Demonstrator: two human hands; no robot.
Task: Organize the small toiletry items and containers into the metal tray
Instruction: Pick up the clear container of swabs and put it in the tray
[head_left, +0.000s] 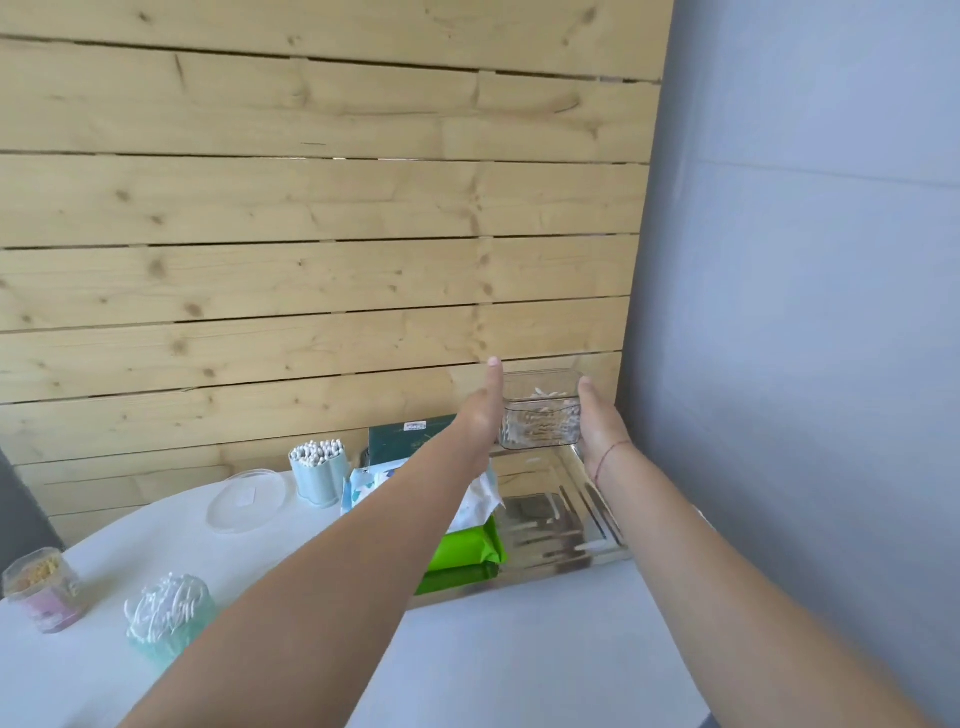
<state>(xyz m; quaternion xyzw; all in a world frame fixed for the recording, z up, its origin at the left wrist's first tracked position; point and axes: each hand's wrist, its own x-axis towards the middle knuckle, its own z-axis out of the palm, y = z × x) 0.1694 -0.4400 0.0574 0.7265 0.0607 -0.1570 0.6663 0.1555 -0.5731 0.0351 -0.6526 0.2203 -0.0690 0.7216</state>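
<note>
Both hands, L (480, 415) and R (597, 421), flat-palmed, press opposite sides of a clear box (540, 415) (cotton swabs inside), held above the tray (566, 519) far end, w/ green pack (462, 553) in tray.

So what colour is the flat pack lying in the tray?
Bright green pack, seen in the head view.

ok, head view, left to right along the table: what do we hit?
Pink-labelled clear jar of wooden sticks → teal tub of white cotton swabs → clear oval plastic lid → pale blue holder of cotton swabs → green wipes pack → metal tray.
</note>
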